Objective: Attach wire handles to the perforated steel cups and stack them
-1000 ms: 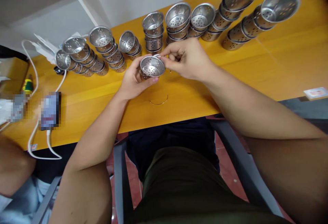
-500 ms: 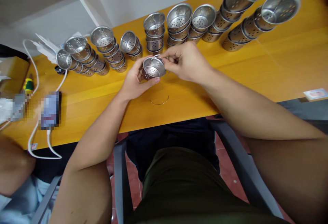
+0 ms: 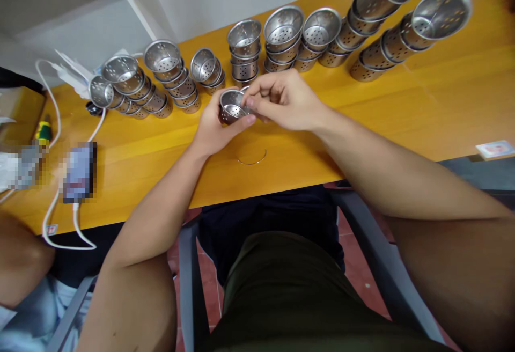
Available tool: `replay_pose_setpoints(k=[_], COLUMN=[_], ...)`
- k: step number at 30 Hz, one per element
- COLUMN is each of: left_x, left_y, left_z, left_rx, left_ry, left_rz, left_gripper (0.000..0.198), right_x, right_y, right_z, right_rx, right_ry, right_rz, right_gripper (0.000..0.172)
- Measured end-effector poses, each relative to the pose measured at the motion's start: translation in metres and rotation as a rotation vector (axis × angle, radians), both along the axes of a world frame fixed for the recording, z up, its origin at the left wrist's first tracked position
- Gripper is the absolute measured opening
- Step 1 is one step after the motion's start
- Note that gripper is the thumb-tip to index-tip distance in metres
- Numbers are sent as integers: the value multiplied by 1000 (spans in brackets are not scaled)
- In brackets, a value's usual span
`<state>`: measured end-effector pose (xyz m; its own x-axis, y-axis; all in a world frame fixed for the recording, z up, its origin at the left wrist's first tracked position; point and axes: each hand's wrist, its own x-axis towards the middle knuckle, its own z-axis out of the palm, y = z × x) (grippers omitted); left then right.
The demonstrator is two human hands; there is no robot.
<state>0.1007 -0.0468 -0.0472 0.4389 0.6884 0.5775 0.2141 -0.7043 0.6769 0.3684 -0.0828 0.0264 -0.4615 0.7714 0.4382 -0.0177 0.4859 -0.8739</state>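
My left hand [image 3: 215, 126] is closed around a small perforated metal cup [image 3: 232, 106], with its open mouth tilted up toward me and its thumb along the near side. Over the cup's right rim, my right hand [image 3: 277, 100] is pinched, its fingertips at the edge and partly inside the mouth. Those fingers hide the cup's right part, and whatever they pinch cannot be made out. A thin curved wire [image 3: 252, 163] lies on the wooden table [image 3: 298, 153] just below both hands.
Behind my hands stand several stacks of perforated metal cups [image 3: 282, 30], some leaning. A phone [image 3: 79, 172] on a white cable [image 3: 50, 218] and a yellow-green handled tool [image 3: 43, 131] lie at left. Another person's arm [image 3: 24, 250] shows at the left edge.
My right hand has moved left and slightly down, so its fingertips now cover the cup's right rim. The cup has shifted slightly left in my left hand's grip.
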Motion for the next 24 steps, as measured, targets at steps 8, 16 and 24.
replay_pose_setpoints(k=[8, 16, 24], left_x=[-5, -7, -10], left_y=[2, 2, 7], left_z=[-4, -10, -9], left_rx=[-44, -41, 2], left_ry=[6, 90, 76], left_rz=[-128, -85, -107], left_gripper=[109, 100, 102], right_x=[15, 16, 14], right_y=[7, 5, 1], right_z=[6, 3, 2], right_rx=[-69, -3, 72], right_ry=[9, -58, -138], right_rz=[243, 112, 32], right_gripper=[61, 53, 40])
